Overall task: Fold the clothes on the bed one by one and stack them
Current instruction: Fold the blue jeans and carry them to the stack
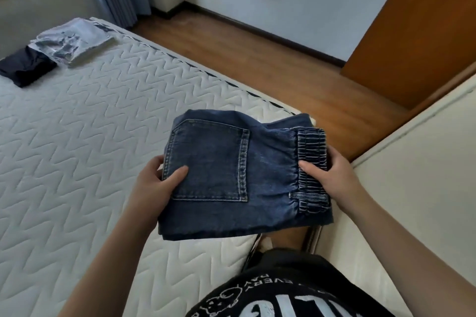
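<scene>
denim is what you are holding: a folded pair of dark blue jeans (231,175), lifted over the near corner of the bed (90,136), back pocket facing up. your left hand (154,183) is gripping the pocket end, thumb pressing on top and fingers curling underneath. your right hand (332,175) is clamping the other end at the elastic waistband, thumb lying across the gathered band, fingers hidden beneath the cloth. the jeans are hanging between your two hands, partly above the quilted white mattress and partly over the gap beside it. below your grip, your black printed shirt (283,296) is filling the bottom of the view. far beyond your left hand, near the opposite edge of the bed, a folded pale grey garment (77,38) is lying flat, with a dark navy garment (25,67) touching its left side. past your right hand, wooden floor (257,59) is running up to an orange-brown door (412,33).
</scene>
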Action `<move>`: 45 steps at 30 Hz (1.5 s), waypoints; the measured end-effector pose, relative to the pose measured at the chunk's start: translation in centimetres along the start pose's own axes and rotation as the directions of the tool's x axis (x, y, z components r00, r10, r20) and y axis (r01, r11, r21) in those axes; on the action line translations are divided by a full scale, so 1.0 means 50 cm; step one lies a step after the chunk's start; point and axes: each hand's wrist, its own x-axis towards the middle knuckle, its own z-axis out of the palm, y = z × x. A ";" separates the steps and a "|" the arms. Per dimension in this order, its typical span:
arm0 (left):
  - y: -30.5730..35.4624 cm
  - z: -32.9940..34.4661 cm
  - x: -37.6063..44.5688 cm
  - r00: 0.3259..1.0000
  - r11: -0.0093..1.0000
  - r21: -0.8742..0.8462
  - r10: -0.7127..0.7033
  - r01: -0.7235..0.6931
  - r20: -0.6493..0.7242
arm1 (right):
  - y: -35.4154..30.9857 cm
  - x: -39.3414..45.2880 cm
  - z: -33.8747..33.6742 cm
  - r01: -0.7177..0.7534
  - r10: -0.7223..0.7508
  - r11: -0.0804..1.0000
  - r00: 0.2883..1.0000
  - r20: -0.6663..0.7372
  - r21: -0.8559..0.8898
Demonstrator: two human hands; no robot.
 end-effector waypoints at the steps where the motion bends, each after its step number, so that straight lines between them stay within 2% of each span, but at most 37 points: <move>1: 0.008 0.016 0.009 1.000 1.000 0.002 0.005 -0.005 0.018 | 0.005 -0.002 -0.014 -0.005 0.005 1.000 1.000 -0.027 -0.001; 5: 0.039 0.078 0.051 0.997 0.999 0.043 0.013 -0.017 0.077 | 0.026 0.009 -0.068 -0.041 0.040 0.999 0.993 -0.110 -0.005; 11: 0.086 0.193 0.131 0.993 0.996 0.081 0.010 -0.019 0.115 | 0.067 0.096 -0.142 -0.086 0.093 0.995 0.988 -0.126 0.058; 21: 0.196 0.382 0.314 0.999 0.991 0.130 0.015 -0.019 0.031 | 0.084 0.392 -0.252 -0.075 0.086 0.980 0.995 -0.052 0.185; 32: 0.245 0.405 0.386 0.997 0.989 0.143 0.042 -0.033 -0.064 | 0.050 0.530 -0.262 -0.065 0.062 0.979 0.998 0.023 0.193; 39: 0.244 0.425 0.425 0.999 0.995 0.089 0.045 -0.043 -0.028 | 0.038 0.551 -0.284 -0.061 0.065 0.986 0.998 -0.018 0.153; 45: 0.256 0.485 0.495 1.000 0.998 0.064 -0.007 0.008 -0.009 | 0.056 0.635 -0.323 -0.093 0.095 0.986 0.995 -0.010 0.136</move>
